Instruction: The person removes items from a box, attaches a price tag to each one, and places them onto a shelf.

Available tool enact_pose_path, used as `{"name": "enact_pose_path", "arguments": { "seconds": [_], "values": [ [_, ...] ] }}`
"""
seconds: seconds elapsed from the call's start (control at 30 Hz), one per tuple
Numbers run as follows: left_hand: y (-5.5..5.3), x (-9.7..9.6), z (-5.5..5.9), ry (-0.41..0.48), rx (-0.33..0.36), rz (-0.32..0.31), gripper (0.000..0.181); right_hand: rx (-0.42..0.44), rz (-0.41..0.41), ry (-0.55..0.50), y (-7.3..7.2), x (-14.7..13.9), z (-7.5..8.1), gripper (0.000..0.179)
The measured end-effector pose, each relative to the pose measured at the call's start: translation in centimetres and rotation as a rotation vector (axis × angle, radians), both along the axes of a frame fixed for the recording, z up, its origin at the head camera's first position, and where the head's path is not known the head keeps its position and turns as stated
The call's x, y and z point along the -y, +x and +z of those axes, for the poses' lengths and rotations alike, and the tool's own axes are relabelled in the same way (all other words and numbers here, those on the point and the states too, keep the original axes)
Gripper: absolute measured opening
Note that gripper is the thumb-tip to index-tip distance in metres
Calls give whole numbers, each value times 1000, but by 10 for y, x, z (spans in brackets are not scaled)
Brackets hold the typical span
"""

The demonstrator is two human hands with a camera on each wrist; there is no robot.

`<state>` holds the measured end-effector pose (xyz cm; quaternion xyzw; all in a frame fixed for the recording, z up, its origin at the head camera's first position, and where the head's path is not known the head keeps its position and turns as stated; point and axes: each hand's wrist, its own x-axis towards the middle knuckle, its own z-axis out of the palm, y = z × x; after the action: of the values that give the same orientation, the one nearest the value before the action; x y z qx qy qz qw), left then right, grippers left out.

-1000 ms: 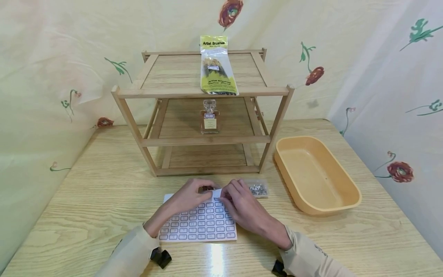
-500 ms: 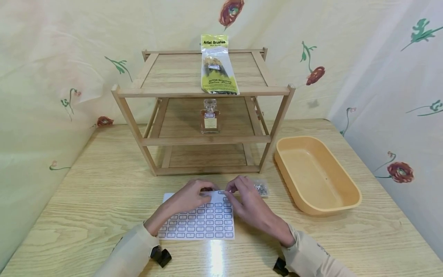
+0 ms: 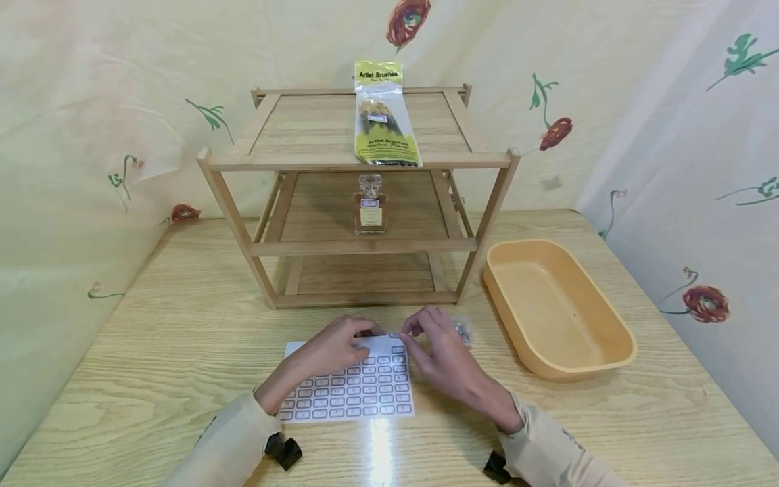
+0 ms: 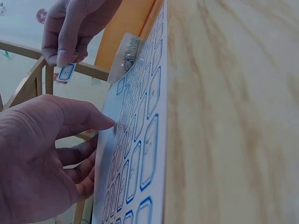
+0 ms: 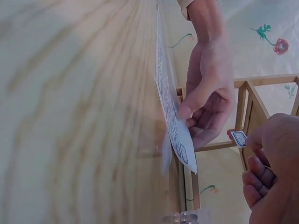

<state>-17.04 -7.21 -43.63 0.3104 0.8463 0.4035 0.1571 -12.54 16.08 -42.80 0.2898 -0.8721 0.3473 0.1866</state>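
Observation:
A white sheet of blue-bordered label stickers (image 3: 353, 400) lies in front of the shelf. My left hand (image 3: 333, 349) grips its far edge, thumb on the printed face and fingers behind, as the right wrist view shows. Between thumb and forefinger my right hand (image 3: 449, 358) pinches one small sticker (image 4: 66, 72), which is off the sheet and held just above its far right corner. A blue frame is printed on that sticker. Near the top of the sheet is a bare white strip with a single label at its right end.
A three-tier wooden shelf (image 3: 359, 247) stands behind the hands. It bears an Artist Brushes pack (image 3: 387, 147) on top and a perfume bottle (image 3: 370, 215) midway, both labelled. A small clear bag of metal bits (image 3: 464, 331) lies beyond my right hand, left of a yellow basin (image 3: 562, 370).
My right hand has drawn the sticker away from the sheet, moving right and slightly back. The left hand keeps its grip, and the sheet has shifted a little.

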Motion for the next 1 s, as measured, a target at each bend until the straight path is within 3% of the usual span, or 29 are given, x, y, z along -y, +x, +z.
{"name": "enact_pose_path", "arguments": {
  "seconds": [0.17, 0.47, 1.0],
  "values": [
    [1, -1, -1, -31, -78, -11, 34, -1, 6, 0, -1, -2, 1, 14],
    [3, -2, 0, -26, -115, 25, 39, 11, -18, -9, -2, -5, 1, 14],
    [4, -9, 15, 153, -37, 59, 15, 26, -20, -47, -5, -8, 0, 12]
  ]
}}
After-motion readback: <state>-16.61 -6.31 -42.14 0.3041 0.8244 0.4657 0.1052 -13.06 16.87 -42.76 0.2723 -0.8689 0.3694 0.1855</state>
